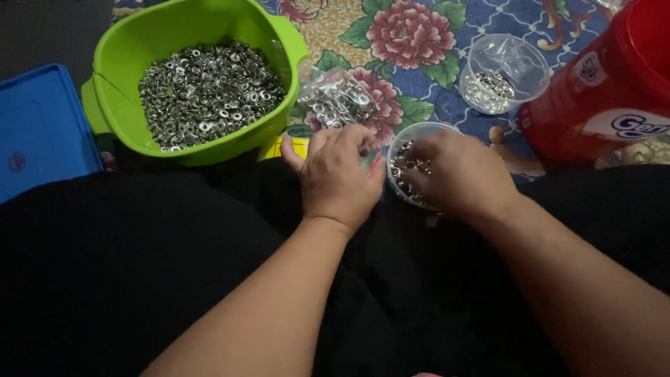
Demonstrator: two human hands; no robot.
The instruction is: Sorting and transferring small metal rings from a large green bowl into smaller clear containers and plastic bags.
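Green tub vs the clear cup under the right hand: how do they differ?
The green tub is opaque, large and piled with small silver metal rings; the clear cup is see-through, much smaller, and holds a thin layer. The tub stands untouched at the left; the right hand covers part of the cup. Both are open-topped and hold the same kind of rings.

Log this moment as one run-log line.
left hand: fingers curled beside clear cup | right hand: over clear cup of metal rings | green tub: holds metal rings | second clear cup: apart
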